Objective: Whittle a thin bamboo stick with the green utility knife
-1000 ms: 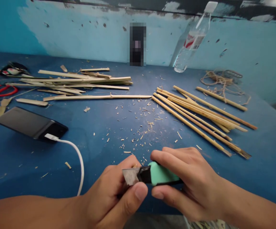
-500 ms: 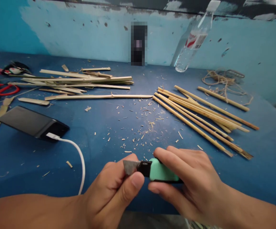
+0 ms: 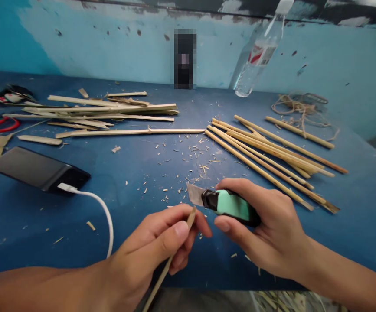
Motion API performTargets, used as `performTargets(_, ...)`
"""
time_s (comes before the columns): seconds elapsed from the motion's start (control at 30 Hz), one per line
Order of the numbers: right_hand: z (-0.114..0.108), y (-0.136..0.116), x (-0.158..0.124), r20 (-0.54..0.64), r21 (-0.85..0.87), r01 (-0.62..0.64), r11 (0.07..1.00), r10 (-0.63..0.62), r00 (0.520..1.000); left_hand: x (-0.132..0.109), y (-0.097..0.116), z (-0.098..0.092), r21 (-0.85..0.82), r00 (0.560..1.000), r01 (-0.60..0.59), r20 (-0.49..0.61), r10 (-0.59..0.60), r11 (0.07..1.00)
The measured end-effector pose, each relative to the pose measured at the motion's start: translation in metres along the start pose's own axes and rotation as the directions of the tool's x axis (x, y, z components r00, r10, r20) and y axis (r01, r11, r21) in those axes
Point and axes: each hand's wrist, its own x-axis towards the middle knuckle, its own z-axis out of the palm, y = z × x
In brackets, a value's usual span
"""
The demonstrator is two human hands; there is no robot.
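Note:
Near the table's front edge, my left hand (image 3: 161,242) pinches a thin bamboo strip (image 3: 164,274) between thumb and fingers. The strip's tip points up past the thumb and its lower end runs down out of view. To the right, my right hand (image 3: 269,229) is wrapped round a green and black utility knife (image 3: 233,205). The knife's blade is out and points left, just above the strip's tip, apart from it. Small shavings (image 3: 204,167) lie scattered on the blue table beyond the hands.
Split strips (image 3: 119,110) lie back left, and round sticks (image 3: 266,151) at the right. A phone (image 3: 34,169) with a white cable (image 3: 105,210) is at the left, near red scissors (image 3: 4,124). A bottle (image 3: 256,65) and twine (image 3: 301,108) are at the back right.
My right hand has raised the knife, and its blade has come away from my left hand. My left fingers have opened out somewhat, and the strip now shows. The view has shifted slightly.

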Motion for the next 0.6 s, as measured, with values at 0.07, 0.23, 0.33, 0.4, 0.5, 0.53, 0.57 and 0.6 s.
performTargets(0.07, 0.0, -0.001, 0.0, 0.003, 0.006, 0.003, 1.0, -0.003, 1.0, 0.0, -0.002, -0.002, -0.023, 1.0, 0.004, 0.011, -0.004, 1.0)
performTargets(0.23, -0.001, -0.001, -0.003, 0.062, -0.027, 0.07, 0.997, -0.068, 0.996, -0.004, -0.007, 0.004, -0.01, 1.0, -0.004, 0.008, 0.004, 1.0)
performTargets(0.33, -0.001, 0.001, -0.004, 0.133, -0.045, 0.125, 0.991, -0.118, 0.984, -0.006, -0.011, 0.008, 0.063, 0.994, -0.093, -0.059, 0.097, 0.994)
performTargets(0.4, -0.001, 0.002, -0.004, 0.155, -0.057, 0.149, 0.987, -0.139, 0.978, -0.007, -0.014, 0.009, 0.145, 0.987, -0.115, -0.092, 0.129, 0.983)
performTargets(0.5, 0.0, 0.001, -0.004, 0.181, -0.082, 0.165, 0.983, -0.148, 0.972, -0.007, -0.017, 0.01, 0.239, 0.977, -0.124, -0.141, 0.16, 0.963)
performTargets(0.53, 0.001, 0.0, -0.004, 0.19, -0.09, 0.167, 0.982, -0.148, 0.971, -0.007, -0.018, 0.01, 0.258, 0.974, -0.127, -0.151, 0.17, 0.958)
performTargets(0.57, 0.001, -0.002, -0.004, 0.191, -0.099, 0.173, 0.98, -0.152, 0.97, -0.007, -0.018, 0.011, 0.28, 0.97, -0.132, -0.163, 0.183, 0.951)
performTargets(0.6, 0.001, -0.003, -0.004, 0.184, -0.111, 0.182, 0.977, -0.16, 0.97, -0.006, -0.017, 0.013, 0.309, 0.964, -0.142, -0.172, 0.202, 0.94)
